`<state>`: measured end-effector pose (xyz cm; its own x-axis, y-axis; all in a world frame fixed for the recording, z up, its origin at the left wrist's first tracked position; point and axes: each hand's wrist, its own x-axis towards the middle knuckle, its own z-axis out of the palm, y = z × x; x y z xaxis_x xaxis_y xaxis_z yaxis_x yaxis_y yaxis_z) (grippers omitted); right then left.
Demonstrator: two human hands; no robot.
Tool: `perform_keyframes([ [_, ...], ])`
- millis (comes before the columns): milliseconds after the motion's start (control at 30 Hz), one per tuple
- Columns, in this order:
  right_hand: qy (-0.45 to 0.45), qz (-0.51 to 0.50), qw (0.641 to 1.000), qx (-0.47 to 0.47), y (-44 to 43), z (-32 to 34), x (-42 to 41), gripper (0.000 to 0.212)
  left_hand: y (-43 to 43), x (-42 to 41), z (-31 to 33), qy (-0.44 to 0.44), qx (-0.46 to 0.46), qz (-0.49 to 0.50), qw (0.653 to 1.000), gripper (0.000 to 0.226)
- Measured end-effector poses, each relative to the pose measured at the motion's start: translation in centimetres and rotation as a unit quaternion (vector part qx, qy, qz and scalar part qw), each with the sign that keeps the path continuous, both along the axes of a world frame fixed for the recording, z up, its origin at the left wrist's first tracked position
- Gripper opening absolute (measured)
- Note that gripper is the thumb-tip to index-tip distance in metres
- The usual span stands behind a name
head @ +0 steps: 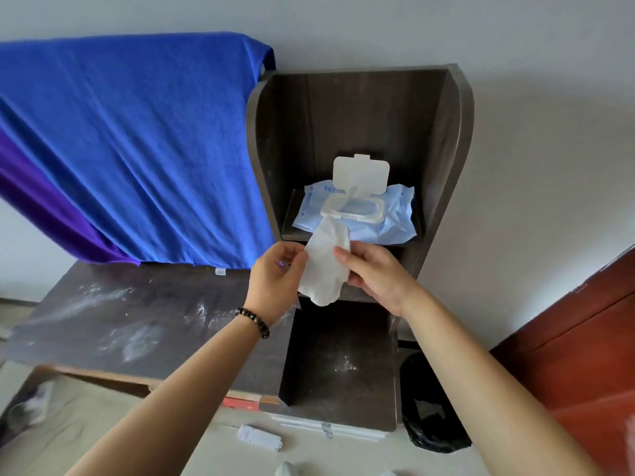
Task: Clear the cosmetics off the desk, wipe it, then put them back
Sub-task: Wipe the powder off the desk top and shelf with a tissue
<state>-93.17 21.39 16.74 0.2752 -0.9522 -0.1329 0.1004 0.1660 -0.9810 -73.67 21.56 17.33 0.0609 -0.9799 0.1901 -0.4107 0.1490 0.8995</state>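
Now, near field first: small white plastic device (260, 438) on the floor at 6 o'clock, black bin bag (441, 432) at 4 o'clock. Both forearms reach in from below, with a bead bracelet (252, 322) on the left wrist.

Centre: left hand (275, 276) and right hand (374, 273) each pinch one side of a single wet wipe (323, 269), fingers curled onto it. The wipe hangs crumpled between them. Its upper end reaches the pack's front edge; cannot tell whether it is free of it.

Bench (120, 321) at 8 o'clock: dark top, streaked with white powdery smears. Cannot pick out any cosmetics on it from here.

Beyond, 12 to 1 o'clock: dark shelf unit (457, 132), with the wipes pack (391, 218) lying on its shelf and the lid (360, 173) flipped up. Blue cloth (137, 149) draped at 10 o'clock.

Judgement: the step in hand is readying the wipe. Spread it flat, then fold it to a pad before it meets the bench. Sweep the smears one way, far edge to near, turning to a fresh face as it loads. Close the lid so the pack keeps moist.
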Motion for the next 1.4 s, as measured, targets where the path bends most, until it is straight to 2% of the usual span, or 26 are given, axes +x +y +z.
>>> perform_keyframes([
  [100,0.0,0.039,0.998,0.04,1.3,-1.1,1.5,0.026,1.6,1.9,-1.0,-0.018,0.022,0.028,0.999,0.008],
  [233,0.014,-0.028,0.998,0.051,2.8,-1.2,4.6,0.026,3.3,5.1,-1.9,-0.053,0.038,0.022,0.998,0.004],
  [300,0.006,-0.044,0.998,0.046,3.5,-1.0,6.5,0.032,4.0,7.0,-2.2,-0.051,0.036,0.019,0.998,0.004],
  [400,-0.015,-0.033,0.999,0.03,4.9,-0.4,9.5,0.019,5.0,10.6,-2.5,-0.017,0.044,0.025,0.999,0.005],
  [500,-0.037,-0.04,0.998,0.032,6.7,-0.3,13.0,0.024,6.5,15.3,-2.7,0.016,0.043,0.029,0.999,0.007],
  [567,-0.069,-0.024,0.996,0.05,7.9,-0.5,15.6,0.042,7.6,18.8,-2.9,0.016,0.04,0.032,0.999,0.008],
  [600,-0.072,-0.01,0.996,0.057,8.5,-0.6,16.9,0.044,8.1,20.5,-3.0,0.02,0.038,0.034,0.999,0.008],
  [700,-0.02,0.008,0.998,0.059,10.3,-0.9,21.0,0.032,9.5,24.9,-2.9,0.038,0.036,0.035,0.998,0.008],
  [800,0.031,-0.047,0.997,0.059,11.8,-1.1,24.5,0.032,10.4,27.8,-3.0,0.055,0.042,0.029,0.997,0.007],
  [933,0.075,-0.095,0.992,0.041,13.1,-0.9,27.3,0.026,11.3,29.6,-3.4,0.074,0.036,-0.005,0.997,0.006],
  [1133,0.05,-0.155,0.986,0.049,14.1,-0.8,28.6,0.059,12.0,29.2,-3.7,0.098,0.028,-0.074,0.992,0.015],
  [1200,0.03,-0.168,0.984,0.054,14.5,-0.8,28.5,0.064,12.1,28.7,-3.9,0.082,0.029,-0.109,0.99,0.017],
  [1300,0.005,-0.181,0.981,0.063,14.7,-1.2,28.2,0.058,12.1,27.8,-4.4,0.062,0.041,-0.141,0.987,0.019],
  [1400,-0.01,-0.169,0.983,0.065,14.4,-1.9,28.0,0.057,11.9,27.1,-4.9,0.046,0.038,-0.13,0.99,0.021],
])
